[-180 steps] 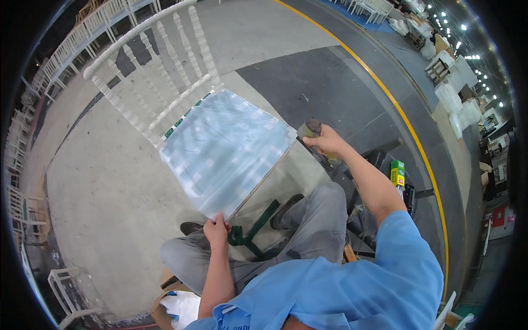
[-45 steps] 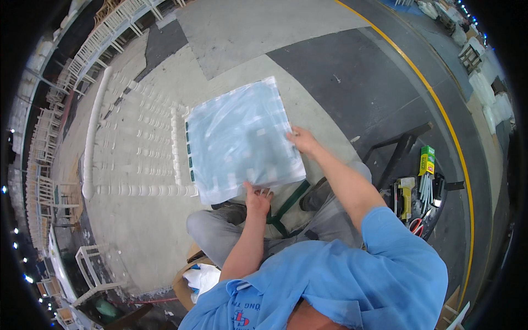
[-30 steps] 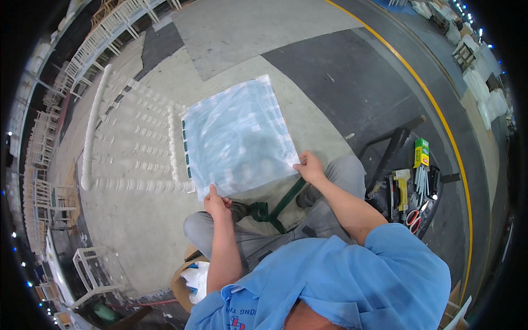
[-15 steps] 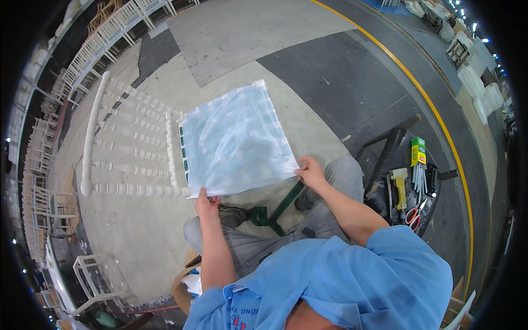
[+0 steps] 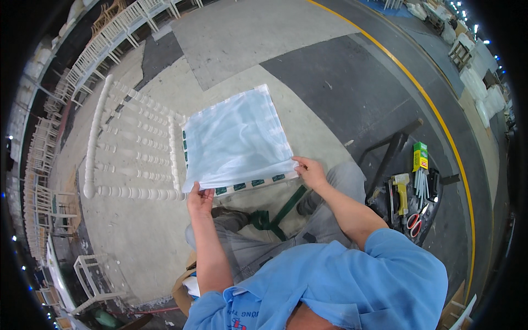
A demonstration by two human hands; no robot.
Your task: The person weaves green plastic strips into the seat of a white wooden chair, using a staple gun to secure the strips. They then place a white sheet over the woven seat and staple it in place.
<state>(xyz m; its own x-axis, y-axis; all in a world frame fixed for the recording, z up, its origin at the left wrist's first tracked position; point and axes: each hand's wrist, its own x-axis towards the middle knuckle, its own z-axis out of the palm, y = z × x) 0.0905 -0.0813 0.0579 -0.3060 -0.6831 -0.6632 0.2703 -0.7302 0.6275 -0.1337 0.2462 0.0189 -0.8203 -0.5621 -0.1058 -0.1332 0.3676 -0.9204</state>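
A white chair with a turned-spindle back (image 5: pixel 140 193) stands in front of me, its back toward the left. Over its seat lies a thin, pale blue-white sheet (image 5: pixel 236 132), wrinkled across the middle. My left hand (image 5: pixel 200 200) pinches the sheet's near left corner, and my right hand (image 5: pixel 311 173) pinches its near right corner. Between my hands the near edge of the seat frame shows bare, with dark green webbing ends (image 5: pixel 239 186) along it. More green ends show along the seat's left side. A loose green strap (image 5: pixel 269 220) hangs below, between my legs.
At my right a black stool (image 5: pixel 393 217) holds a yellow staple gun (image 5: pixel 402 192), red-handled scissors (image 5: pixel 416 221), a green and yellow box (image 5: pixel 420 156) and staple strips (image 5: pixel 422 184). Rows of white chairs (image 5: pixel 113 34) line the left. An open cardboard box (image 5: pixel 180 291) is by my left side.
Both hands have drawn the sheet's near edge back away from me, uncovering the near seat rail and its green webbing ends. My left hand has shifted slightly left.
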